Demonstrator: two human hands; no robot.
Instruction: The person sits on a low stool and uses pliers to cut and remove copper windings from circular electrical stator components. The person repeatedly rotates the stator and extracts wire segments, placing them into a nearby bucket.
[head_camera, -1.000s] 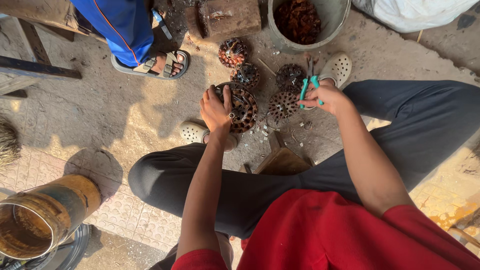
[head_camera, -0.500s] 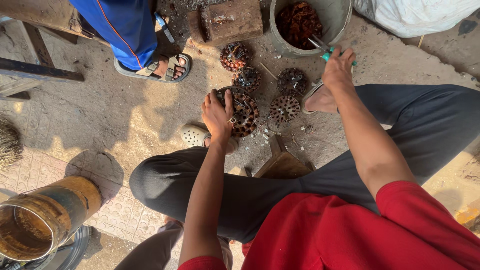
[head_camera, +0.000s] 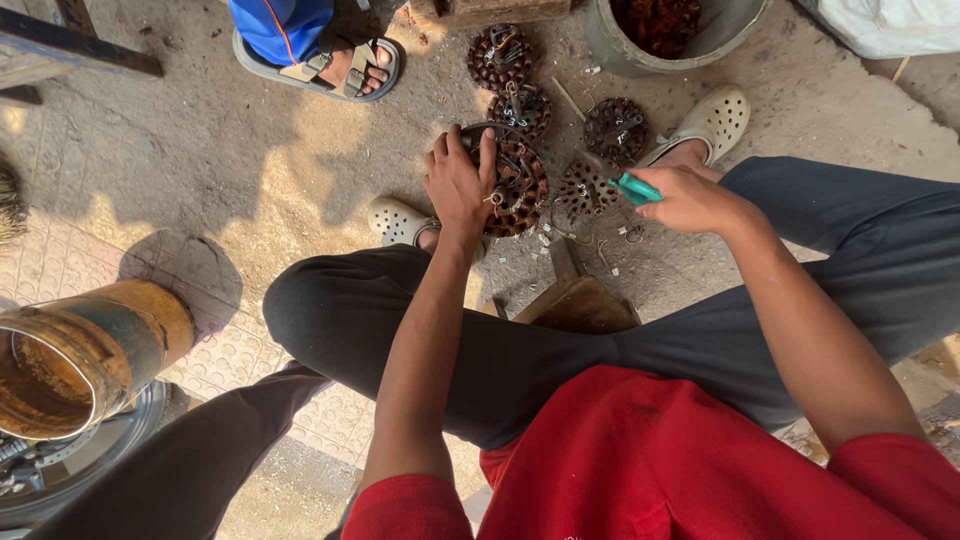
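Dusty concrete yard on my feed, hard sun, stuff all around the edges.

From where I'm watching, the concrete floor (head_camera: 250, 150) is gritty and sunlit with sharp shadows, and it turns into patterned paving tiles (head_camera: 235, 355) at lower left. A rusty metal drum (head_camera: 85, 350) sits there next to a tyre (head_camera: 85, 460). Top edge has a grey bucket (head_camera: 610, 40) full of reddish-brown scrap, a wooden block (head_camera: 490, 10), a white sack (head_camera: 890, 25), and somebody's sandalled foot (head_camera: 335, 65). Dark bench frame (head_camera: 70, 50) at top left.
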